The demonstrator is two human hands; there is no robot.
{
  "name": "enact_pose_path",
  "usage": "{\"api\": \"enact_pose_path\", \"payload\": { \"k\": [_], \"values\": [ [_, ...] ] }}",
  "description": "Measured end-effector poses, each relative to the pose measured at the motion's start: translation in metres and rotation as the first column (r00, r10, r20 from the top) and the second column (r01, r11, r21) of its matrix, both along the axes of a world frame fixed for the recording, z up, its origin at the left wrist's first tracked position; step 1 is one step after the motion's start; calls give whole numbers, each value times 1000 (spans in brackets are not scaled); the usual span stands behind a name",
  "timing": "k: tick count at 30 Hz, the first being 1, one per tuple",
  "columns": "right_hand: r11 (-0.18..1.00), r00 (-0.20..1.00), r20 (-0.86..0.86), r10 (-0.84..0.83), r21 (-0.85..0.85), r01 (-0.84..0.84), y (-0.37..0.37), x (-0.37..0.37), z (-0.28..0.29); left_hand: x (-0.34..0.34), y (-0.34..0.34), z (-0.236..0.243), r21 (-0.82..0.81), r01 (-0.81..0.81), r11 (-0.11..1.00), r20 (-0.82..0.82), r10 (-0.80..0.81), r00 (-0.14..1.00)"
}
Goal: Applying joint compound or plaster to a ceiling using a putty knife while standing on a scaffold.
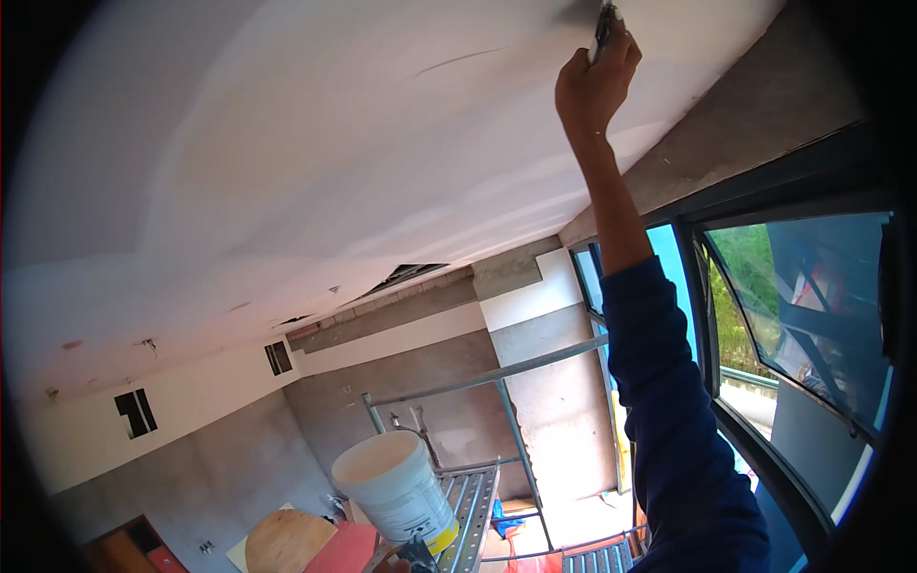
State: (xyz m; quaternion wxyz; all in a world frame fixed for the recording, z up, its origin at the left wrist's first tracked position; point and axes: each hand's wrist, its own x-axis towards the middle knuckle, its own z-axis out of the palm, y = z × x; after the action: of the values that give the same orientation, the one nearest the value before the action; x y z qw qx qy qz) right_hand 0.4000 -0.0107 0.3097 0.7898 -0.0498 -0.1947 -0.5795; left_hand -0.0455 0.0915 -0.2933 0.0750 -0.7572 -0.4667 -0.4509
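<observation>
High overhead, my right hand (597, 88) is closed around the handle of a putty knife (601, 36). Its blurred grey blade lies against or very close to the white ceiling (334, 124); a thin dark curved mark shows to the left of it. At the lower edge, only a sliver of my left hand (386, 562) comes into view, beside a dark grey object (417, 553) that it seems to grip. The kind of that object does not show. Just behind it, a white plastic bucket (387, 487) with a yellow base band stands on a perforated metal scaffold platform (468, 506).
Scaffold rails (487, 371) rise beyond the bucket. An open dark-framed window (798, 306) is close on my right. Several ceiling holes have hanging wires, and a larger opening (411, 275) sits farther off. A round wooden board (289, 541) lies at lower left.
</observation>
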Motion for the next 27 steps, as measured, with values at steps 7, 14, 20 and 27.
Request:
{"api": "enact_pose_path", "payload": {
  "k": [7, 14, 20, 27],
  "values": [
    [980, 981, 39, 188, -72, -185, 105, -151, -2, -2, -53, 20, -86, -112, 990, 117, 121, 986],
    [871, 924, 199, 326, -443, -212, 157, -270, -36, -37, -59, 29, -201, -192, 960, 242, 239, 940],
    [580, 317, 487, 814, -714, -392, 139, -265, -126, 16, -80, 179, 338, 373, 864, 938, -276, -212],
    [455, -194, 430, 882, -884, 108, 94, -215, -278, 45, -49, 266, 472, 810, 347, 879, -256, -402]
  ]
}}
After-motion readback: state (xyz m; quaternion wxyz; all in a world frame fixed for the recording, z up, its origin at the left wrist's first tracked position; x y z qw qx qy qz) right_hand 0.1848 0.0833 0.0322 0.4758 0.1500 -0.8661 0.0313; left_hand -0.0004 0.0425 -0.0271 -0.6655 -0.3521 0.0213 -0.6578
